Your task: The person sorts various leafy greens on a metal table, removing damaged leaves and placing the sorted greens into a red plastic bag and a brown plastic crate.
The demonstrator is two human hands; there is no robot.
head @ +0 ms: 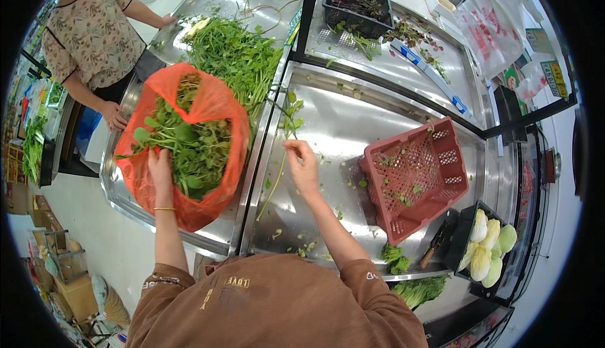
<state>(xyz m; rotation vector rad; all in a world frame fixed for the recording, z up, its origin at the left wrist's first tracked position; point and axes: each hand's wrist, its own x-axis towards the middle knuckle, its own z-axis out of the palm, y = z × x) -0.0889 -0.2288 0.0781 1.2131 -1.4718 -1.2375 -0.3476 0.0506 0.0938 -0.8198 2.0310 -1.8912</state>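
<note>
A large orange-red mesh bag [189, 215] stands before me at the left, its mouth spread wide and filled with leafy greens [203, 154]. My left hand [161, 171] reaches into its near side, the fingers closed around some stems and partly covered by leaves. Over the bare steel tray [283, 225] to the right, my right hand [304, 166] pinches one long thin green stem [272, 192]. Its lower end hangs down towards me. Green leaves [293, 116] show just beyond the fingertips; whether they belong to that stem I cannot tell.
A reddish plastic crate [413, 182] sits tilted at the right. Beside it lie a wooden-handled tool [434, 246] and a black crate of cabbages [481, 246]. Loose herbs [236, 55] heap beyond the bag. Another person [94, 41] stands at the upper left. A black post [307, 17] rises ahead.
</note>
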